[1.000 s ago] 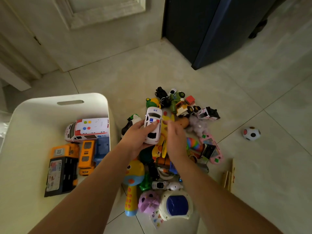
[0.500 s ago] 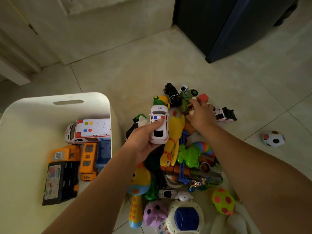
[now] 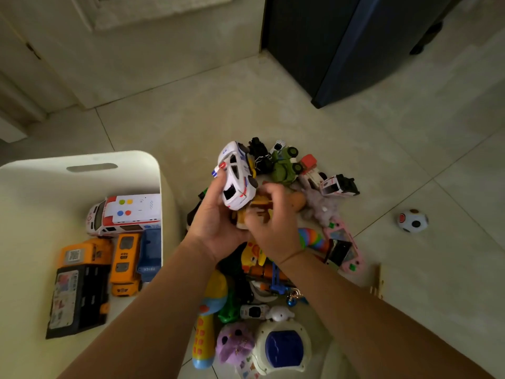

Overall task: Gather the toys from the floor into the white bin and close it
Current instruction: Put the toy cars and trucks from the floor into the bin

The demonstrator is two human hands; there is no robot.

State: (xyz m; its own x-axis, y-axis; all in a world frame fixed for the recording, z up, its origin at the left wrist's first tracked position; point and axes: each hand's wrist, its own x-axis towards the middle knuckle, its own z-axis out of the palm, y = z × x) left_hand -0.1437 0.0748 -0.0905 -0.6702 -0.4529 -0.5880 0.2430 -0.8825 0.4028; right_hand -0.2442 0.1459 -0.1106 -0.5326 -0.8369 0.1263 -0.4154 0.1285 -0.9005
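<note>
My left hand (image 3: 216, 222) is shut on a white toy police car (image 3: 236, 175), lifted and tilted above the toy pile (image 3: 276, 269) on the floor. Just right of it, my right hand (image 3: 273, 228) is closed on a small yellow-brown toy (image 3: 252, 212) that sits between both hands. The open white bin (image 3: 142, 160) stands to the left and holds a white ambulance (image 3: 124, 216), an orange bus (image 3: 126, 262), a blue truck and a black-and-orange truck (image 3: 78, 291). No lid is in view.
A small black-and-white ball (image 3: 412, 220) lies apart on the tiles at right. A dark cabinet (image 3: 341, 45) stands at the back right, a pale door (image 3: 136, 50) at the back left. Wooden pieces (image 3: 381, 280) lie right of the pile.
My right hand came back from the far small vehicles with a yellow-brown toy and met my left hand. The white police car rose and tilted.
</note>
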